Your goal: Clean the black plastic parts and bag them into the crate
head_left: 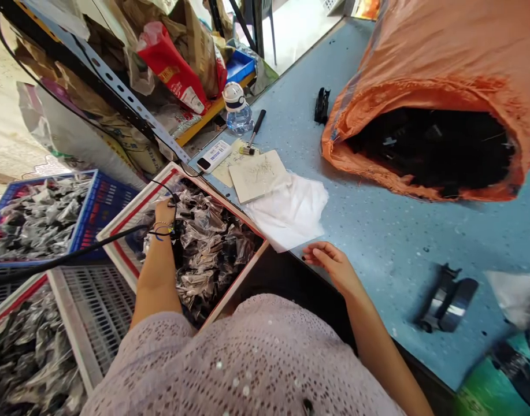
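My left hand (164, 209) is down in a white crate (132, 268), at its far left end, over black parts wrapped in clear plastic bags (204, 242). Its fingers cannot be made out. My right hand (332, 263) hovers by the near edge of the blue table (369, 242), its fingers loosely bent and apart. A small dark spot shows at its fingertips; what it is I cannot tell. Just beyond that hand lies a stack of thin white plastic bags (297, 211). Two black plastic parts (447, 300), blurred, rest on the table to the right.
A large orange sack (425, 69) of black parts lies open at the back right. Near the rack stand a water bottle (237, 110), a hammer (256, 128), a phone-like white device (215, 156) and a board (256, 175). A blue crate (104, 202) sits left; a black cable (74, 254) crosses there.
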### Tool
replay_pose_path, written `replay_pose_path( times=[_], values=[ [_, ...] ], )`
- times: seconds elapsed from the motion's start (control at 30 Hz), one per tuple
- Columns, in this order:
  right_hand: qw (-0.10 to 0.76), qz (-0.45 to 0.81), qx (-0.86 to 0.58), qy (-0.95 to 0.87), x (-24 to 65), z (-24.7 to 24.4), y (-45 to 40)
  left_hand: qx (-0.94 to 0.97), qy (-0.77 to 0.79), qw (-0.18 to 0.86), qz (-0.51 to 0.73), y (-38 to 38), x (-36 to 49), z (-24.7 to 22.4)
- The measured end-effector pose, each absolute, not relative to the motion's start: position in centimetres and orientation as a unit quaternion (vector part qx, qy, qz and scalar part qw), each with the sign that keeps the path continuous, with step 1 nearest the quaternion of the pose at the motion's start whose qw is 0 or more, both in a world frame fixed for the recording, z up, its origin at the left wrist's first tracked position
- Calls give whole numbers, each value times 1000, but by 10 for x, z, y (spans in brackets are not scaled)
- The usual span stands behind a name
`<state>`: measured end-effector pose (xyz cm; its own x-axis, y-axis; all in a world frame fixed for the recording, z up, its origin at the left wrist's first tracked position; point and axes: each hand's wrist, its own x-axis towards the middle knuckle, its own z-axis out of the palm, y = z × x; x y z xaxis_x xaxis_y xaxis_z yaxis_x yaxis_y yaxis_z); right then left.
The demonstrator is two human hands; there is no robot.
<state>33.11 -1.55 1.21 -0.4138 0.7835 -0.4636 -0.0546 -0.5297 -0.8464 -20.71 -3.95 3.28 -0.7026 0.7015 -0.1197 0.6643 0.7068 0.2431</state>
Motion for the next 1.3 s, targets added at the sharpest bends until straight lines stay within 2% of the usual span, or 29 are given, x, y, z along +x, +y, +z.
replay_pose_path(
  times=[0.23,0.4,0.47,0.57,0.67,0.77,0.87,0.93,1.0,1.07,1.17,1.23,1.3],
  values=[
    [302,714,-511,-373,361,4,-28,387,889,109,217,-20,-106,-7],
    [328,694,-523,-370,369,8,-29,573,725,110,367,-10,13,11],
    [334,685,-521,-385,364,11,-30,659,652,118,354,10,60,19],
    [325,650,-524,-444,365,23,-35,707,645,109,268,43,119,17],
    [313,522,-577,-544,397,41,-42,736,637,119,196,56,146,5],
    [317,295,-694,-576,461,55,-52,756,598,139,225,56,134,-2],
    [246,91,-788,-557,518,58,-61,688,672,71,267,52,114,-4],
    [164,37,-819,-548,537,53,-63,650,720,37,241,45,113,-4],
    [99,31,-829,-550,543,46,-59,690,691,72,203,33,124,-4],
    [58,37,-806,-587,545,40,-53,765,596,148,195,23,135,-3],
    [13,38,-720,-693,556,37,-41,774,523,240,266,21,132,3],
    [-13,32,-679,-733,565,37,-33,703,600,211,319,29,118,8],
    [-32,25,-661,-749,569,39,-24,611,716,121,315,38,107,9]
  ],
)
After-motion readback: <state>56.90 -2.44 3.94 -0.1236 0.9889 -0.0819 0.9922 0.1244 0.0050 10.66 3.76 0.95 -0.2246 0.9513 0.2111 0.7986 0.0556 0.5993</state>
